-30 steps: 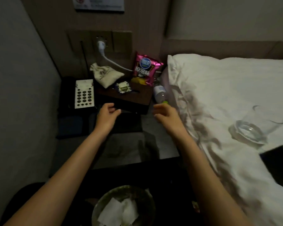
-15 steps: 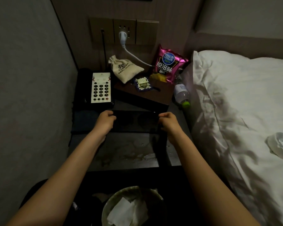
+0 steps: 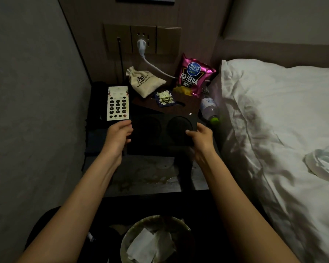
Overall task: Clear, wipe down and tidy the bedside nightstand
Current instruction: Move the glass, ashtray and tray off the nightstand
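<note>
You had both hands on a dark tray (image 3: 160, 133) with two round recesses, held over the middle of the nightstand (image 3: 141, 179). Your left hand (image 3: 118, 135) gripped its left edge with the fingers curled closed around it, and your right hand (image 3: 201, 141) pinched its right edge, thumb on top and the other fingers underneath. Whether the tray was resting on the surface or lifted clear of it could not be told in the dim light.

The front part of the nightstand top showed pale smears and stains. Near the back left corner lay a telephone (image 3: 118, 103) with a white keypad. Behind the tray, a brown board (image 3: 188, 107) carried a small blue packet (image 3: 165, 98). A beige drawstring pouch (image 3: 143, 82) leaned at the back edge, and a pink crisp bag (image 3: 193, 76) stood upright towards the back right corner. A plastic bottle (image 3: 209, 109) with a green cap lay tilted at the right edge, against the white bedding (image 3: 273, 111). A white plug (image 3: 141, 45) sat in the wall socket above the back edge. Below the front edge stood a bin (image 3: 125, 242) holding crumpled white tissue (image 3: 150, 245).
</note>
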Action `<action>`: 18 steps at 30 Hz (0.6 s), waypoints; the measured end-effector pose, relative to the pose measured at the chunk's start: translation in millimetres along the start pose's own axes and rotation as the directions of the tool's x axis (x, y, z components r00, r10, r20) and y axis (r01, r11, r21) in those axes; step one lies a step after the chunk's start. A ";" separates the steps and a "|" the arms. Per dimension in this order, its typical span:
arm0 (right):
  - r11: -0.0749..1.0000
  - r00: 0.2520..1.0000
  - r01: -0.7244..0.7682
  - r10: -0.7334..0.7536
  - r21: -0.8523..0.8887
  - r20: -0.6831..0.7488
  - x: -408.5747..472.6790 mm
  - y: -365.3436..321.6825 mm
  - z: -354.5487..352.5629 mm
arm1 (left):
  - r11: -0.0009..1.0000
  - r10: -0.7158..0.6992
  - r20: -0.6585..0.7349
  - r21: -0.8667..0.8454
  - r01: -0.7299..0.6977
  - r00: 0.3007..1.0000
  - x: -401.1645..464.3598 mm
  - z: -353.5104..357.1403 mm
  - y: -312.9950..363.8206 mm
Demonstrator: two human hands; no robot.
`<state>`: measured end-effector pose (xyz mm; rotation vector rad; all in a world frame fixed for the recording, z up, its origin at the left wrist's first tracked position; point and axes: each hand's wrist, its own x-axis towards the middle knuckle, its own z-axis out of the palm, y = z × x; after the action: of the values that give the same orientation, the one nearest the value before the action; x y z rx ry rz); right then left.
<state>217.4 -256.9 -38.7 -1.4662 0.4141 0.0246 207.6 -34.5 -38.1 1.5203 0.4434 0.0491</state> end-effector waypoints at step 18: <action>0.928 0.943 0.311 -0.328 -0.208 -0.052 -63.5 -170.5 -157.8 | 0.969 0.174 0.535 -0.243 -0.047 0.826 -104.2 119.5 107.0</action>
<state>163.2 -414.4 135.2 -1.7209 0.2418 -0.2671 174.6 -172.6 90.0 1.2639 -0.1199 -0.2436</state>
